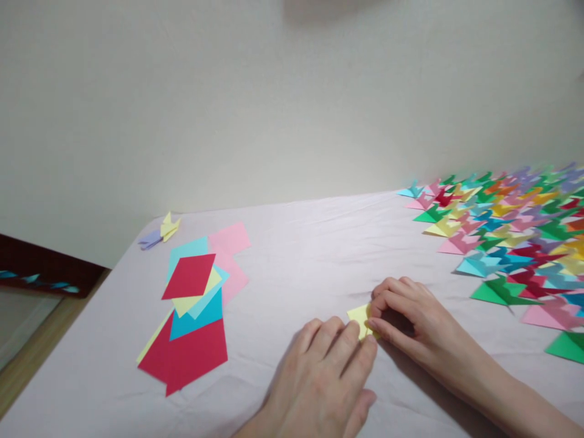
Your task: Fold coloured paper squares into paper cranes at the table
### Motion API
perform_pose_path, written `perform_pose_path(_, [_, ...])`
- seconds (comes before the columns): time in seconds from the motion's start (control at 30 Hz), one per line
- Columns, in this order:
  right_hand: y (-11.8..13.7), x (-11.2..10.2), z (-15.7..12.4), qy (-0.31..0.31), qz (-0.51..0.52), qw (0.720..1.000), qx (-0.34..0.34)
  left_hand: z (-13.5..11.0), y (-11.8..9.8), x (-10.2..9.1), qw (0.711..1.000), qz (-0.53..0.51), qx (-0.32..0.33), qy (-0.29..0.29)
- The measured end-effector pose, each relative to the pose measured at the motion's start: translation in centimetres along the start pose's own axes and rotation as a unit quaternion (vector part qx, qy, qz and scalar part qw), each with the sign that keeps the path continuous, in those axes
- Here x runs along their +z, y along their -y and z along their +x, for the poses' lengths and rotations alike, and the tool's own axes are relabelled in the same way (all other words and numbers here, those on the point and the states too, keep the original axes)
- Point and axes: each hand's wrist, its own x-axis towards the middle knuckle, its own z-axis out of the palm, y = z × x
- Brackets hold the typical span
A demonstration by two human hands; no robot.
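Note:
A small yellow piece of paper point(359, 316) lies on the pale cloth-covered table point(301, 243), mostly hidden under my fingers. My left hand point(323, 377) lies palm down with its fingertips pressing the paper's near edge. My right hand point(404, 316) is curled over the paper's right side, fingers pressed together on it. Both hands meet at the paper near the table's front middle.
A loose stack of flat coloured paper squares point(194, 304), red, blue, yellow and pink, lies to the left. Two folded pieces point(162, 232), yellow and lilac, sit at the far left corner. Several folded coloured paper shapes point(511, 237) cover the right side. A wall stands behind.

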Motion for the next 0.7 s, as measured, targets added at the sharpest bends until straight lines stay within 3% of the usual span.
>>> perform_pose_path(0.13, [0.05, 0.04, 0.04, 0.003, -0.001, 1.000, 0.000, -0.04, 0.03, 0.09, 1.000, -0.001, 0.002, -0.012])
perform_pose_path(0.33, [0.16, 0.05, 0.03, -0.003, -0.008, 1.000, 0.004, -0.08, 0.04, 0.13, 1.000, 0.007, 0.001, 0.021])
perform_pose_path(0.7, [0.19, 0.54, 0.03, -0.013, -0.028, 1.000, 0.006, -0.07, 0.03, 0.18, 0.999, 0.040, 0.017, 0.006])
